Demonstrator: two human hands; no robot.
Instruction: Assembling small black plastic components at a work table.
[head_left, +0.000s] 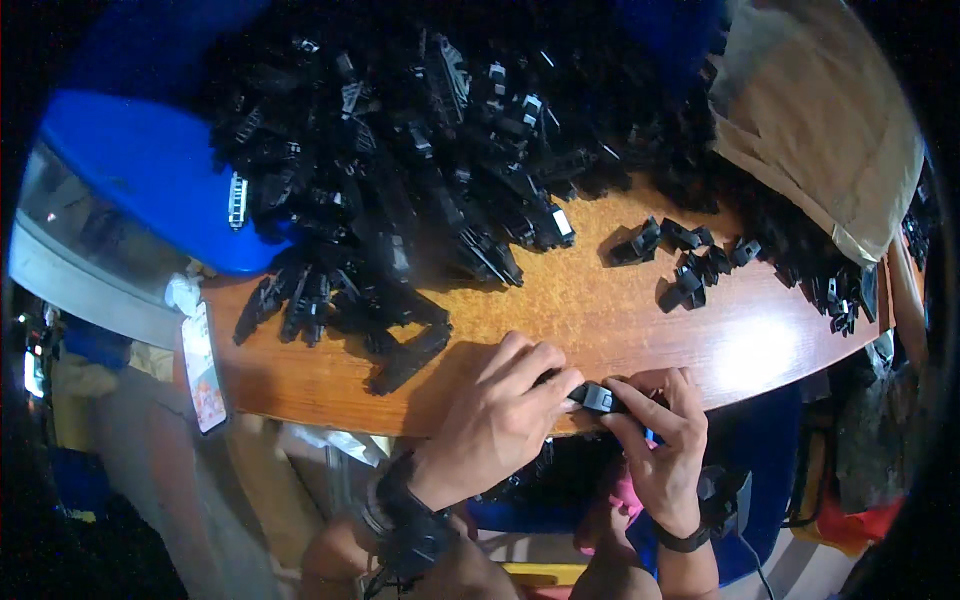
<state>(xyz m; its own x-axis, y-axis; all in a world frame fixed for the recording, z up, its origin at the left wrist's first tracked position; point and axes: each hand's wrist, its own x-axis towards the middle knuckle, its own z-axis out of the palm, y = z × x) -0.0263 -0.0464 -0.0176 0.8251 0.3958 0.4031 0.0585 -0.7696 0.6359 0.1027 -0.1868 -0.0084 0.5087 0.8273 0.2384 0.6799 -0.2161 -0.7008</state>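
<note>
Near the table's front edge, a small black plastic part (601,398) with a shiny grey face sits between my two hands. My left hand (505,410) is closed, its thumb and fingers pinching the part's left end. From the other side, my right hand (660,432) grips its right end between thumb and forefinger. Fingers hide both ends, so its exact kind cannot be made out. Beyond my left hand lies a long black plastic piece (410,358), at the edge of a big heap of black plastic parts (400,190).
Several small black pieces (690,265) lie loose on the wooden table (560,320) at the right. A brown paper sack (810,120) stands at the far right. A blue plastic surface (140,180) and a phone (204,370) are at the left.
</note>
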